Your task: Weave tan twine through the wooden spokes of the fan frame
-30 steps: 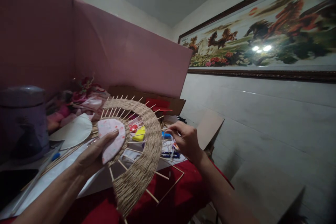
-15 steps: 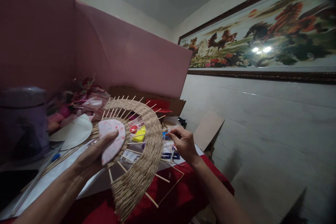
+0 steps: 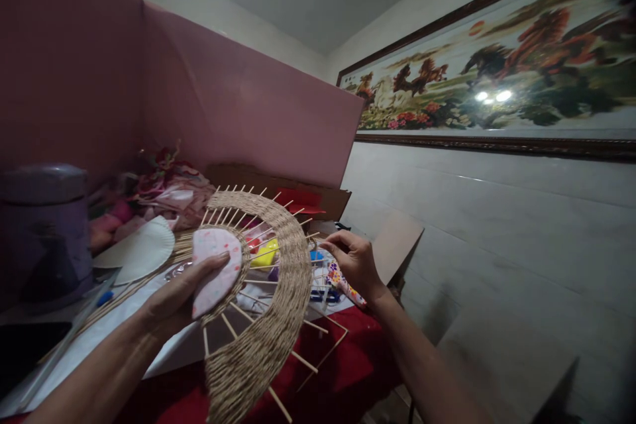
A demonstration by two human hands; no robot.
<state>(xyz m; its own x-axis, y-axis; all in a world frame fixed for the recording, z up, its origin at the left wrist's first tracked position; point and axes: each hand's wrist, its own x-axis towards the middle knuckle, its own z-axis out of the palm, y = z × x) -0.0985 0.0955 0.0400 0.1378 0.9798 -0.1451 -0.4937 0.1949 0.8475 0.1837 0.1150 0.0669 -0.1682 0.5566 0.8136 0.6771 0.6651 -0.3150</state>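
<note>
My left hand (image 3: 181, 295) grips a woven craft piece (image 3: 278, 291) by its pink speckled centre disc (image 3: 216, 270), thumb pressed on the disc. The piece is a half-ring of tan twine wound over thin wooden sticks that fan outward. It is held upright above the table. My right hand (image 3: 352, 262) is at the piece's right edge, fingers pinched on one stick end or a strand; which one is too small to tell. A colourful patterned strip (image 3: 345, 286) hangs just below that hand.
A red-clothed table (image 3: 342, 371) holds a white sheet, a white paper plate (image 3: 142, 248), blue and yellow craft bits and a cardboard box (image 3: 332, 199). A purple lidded pot (image 3: 42, 225) stands at left. Pink boards rise behind; a framed horse painting (image 3: 497, 73) hangs right.
The woven piece has tilted and shifted slightly right and down. My right hand rose a little along its edge, and the patterned strip now shows under it.
</note>
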